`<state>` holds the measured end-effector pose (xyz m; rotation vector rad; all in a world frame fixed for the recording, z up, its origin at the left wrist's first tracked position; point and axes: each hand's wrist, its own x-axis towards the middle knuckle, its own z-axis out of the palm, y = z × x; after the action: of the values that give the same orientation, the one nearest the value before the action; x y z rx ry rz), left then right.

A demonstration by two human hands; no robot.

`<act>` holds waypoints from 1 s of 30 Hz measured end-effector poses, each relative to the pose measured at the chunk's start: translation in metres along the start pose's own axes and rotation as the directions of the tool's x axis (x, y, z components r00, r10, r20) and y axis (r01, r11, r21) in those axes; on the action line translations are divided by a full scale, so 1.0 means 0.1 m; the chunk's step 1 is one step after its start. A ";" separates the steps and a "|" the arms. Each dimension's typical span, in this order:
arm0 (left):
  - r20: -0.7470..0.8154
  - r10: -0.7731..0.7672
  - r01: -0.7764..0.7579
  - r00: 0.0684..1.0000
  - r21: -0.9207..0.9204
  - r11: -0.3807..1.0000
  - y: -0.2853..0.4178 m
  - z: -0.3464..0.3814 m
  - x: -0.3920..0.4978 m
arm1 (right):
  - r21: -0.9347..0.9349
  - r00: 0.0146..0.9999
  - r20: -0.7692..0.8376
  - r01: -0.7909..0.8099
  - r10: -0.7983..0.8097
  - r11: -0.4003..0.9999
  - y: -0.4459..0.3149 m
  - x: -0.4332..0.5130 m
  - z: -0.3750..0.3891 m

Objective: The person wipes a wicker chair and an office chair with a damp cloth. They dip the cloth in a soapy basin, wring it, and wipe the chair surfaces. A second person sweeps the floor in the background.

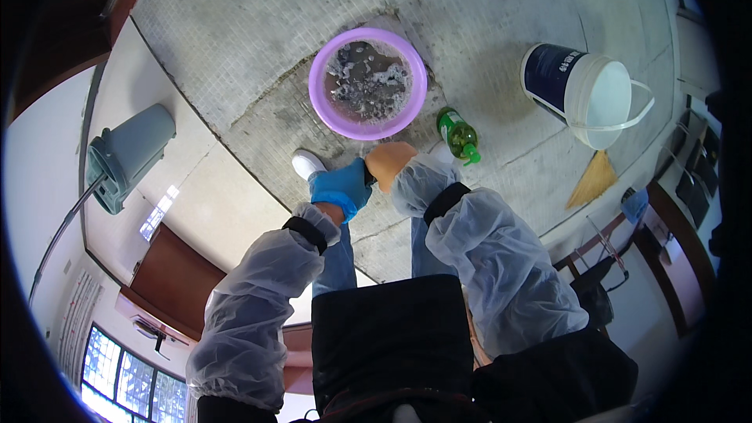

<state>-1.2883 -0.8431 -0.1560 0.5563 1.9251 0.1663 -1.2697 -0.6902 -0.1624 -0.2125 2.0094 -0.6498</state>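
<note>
My left hand [341,183], in a blue glove, and my bare right hand [390,163] meet in front of my knees. Both are closed on a small dark item [369,175]; most of it is hidden, so its kind is unclear. Just beyond them a purple plastic basin [318,110] sits on the floor. It contains murky, foamy water [370,79], with dark patches showing among the suds. To the right of my right hand stands a green pump bottle [458,132] with liquid inside.
At right is a white plastic bucket [599,100] with a dark label and a handle. Straw broom bristles [593,181] show near it. A grey-green bin [138,150] with a metal rod stands left. My white shoe [307,163] is near the basin on cracked tile flooring [264,29].
</note>
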 end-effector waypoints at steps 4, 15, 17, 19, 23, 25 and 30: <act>-0.002 0.008 -0.008 1.000 0.034 0.999 -0.06 0.06 0.08 | 0.044 0.995 0.095 -0.045 0.041 0.998 0.05 0.09 0.01; -0.073 0.111 -0.105 0.991 0.081 0.991 -0.11 0.11 0.14 | 0.073 0.952 0.302 -0.061 0.036 0.995 0.23 0.31 0.14; -0.087 0.136 -0.128 0.987 0.089 0.988 -0.12 0.13 0.14 | 0.108 0.941 0.333 -0.106 0.064 0.989 0.28 0.34 0.19; -0.110 0.164 -0.155 0.980 0.082 0.984 -0.13 0.15 0.15 | 0.135 0.937 0.342 -0.127 0.074 0.983 0.33 0.35 0.26; -0.129 0.194 -0.180 0.972 0.111 0.977 -0.13 0.23 0.17 | 0.161 0.948 0.300 -0.161 0.108 0.974 0.38 0.33 0.38; -0.159 0.219 -0.205 0.963 0.100 0.974 -0.11 0.27 0.17 | 0.170 0.938 0.325 -0.185 0.122 0.968 0.39 0.30 0.38; -0.178 0.273 -0.250 0.945 0.142 0.958 -0.07 0.28 0.15 | 0.337 0.891 0.453 -0.202 0.030 0.920 0.42 0.13 0.16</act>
<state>-1.2704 -0.8465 -0.1827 0.9054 2.0545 0.2883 -1.2577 -0.6661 -0.2006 -0.0008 1.4170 -0.8141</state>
